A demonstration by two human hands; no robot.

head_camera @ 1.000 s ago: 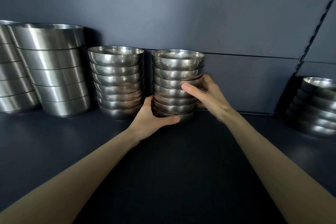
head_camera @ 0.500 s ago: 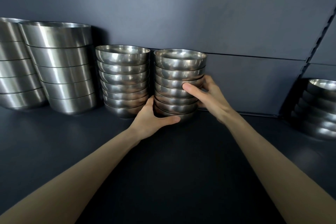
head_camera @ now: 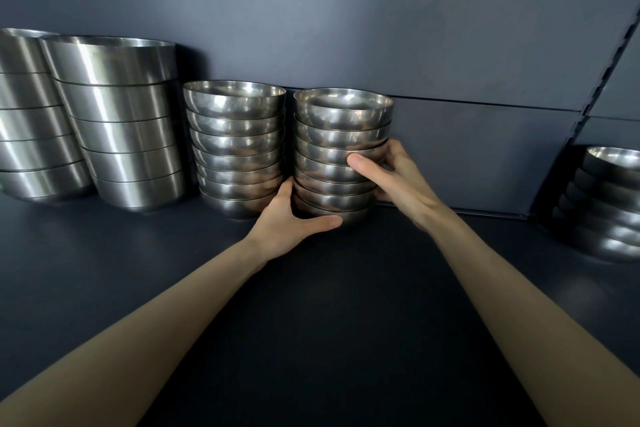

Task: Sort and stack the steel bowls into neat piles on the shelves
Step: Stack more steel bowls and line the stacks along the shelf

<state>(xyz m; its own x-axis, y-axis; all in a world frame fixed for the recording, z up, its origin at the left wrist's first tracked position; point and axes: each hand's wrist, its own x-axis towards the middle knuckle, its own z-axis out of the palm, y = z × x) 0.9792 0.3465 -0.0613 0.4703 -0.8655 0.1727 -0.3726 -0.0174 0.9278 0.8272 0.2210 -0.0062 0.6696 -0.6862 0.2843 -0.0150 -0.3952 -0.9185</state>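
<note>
On the shelf point(head_camera: 104, 270), near the back wall point(head_camera: 450, 45), a middle stack point(head_camera: 341, 135) is set just right of a second stack point(head_camera: 235, 146); a large stack point(head_camera: 128, 121) and an end stack point(head_camera: 27, 121) are ranged further left, and a lone stack point(head_camera: 613, 211) is set well apart at the right.

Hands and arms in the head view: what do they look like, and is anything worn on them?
They are a person's limbs. The left arm and right arm are bare as far back as the frame edge, with no sleeves in view. The left hand and right hand wear no gloves. No ring, watch or band shows on the sides that are visible, though some fingers are hidden.
</note>
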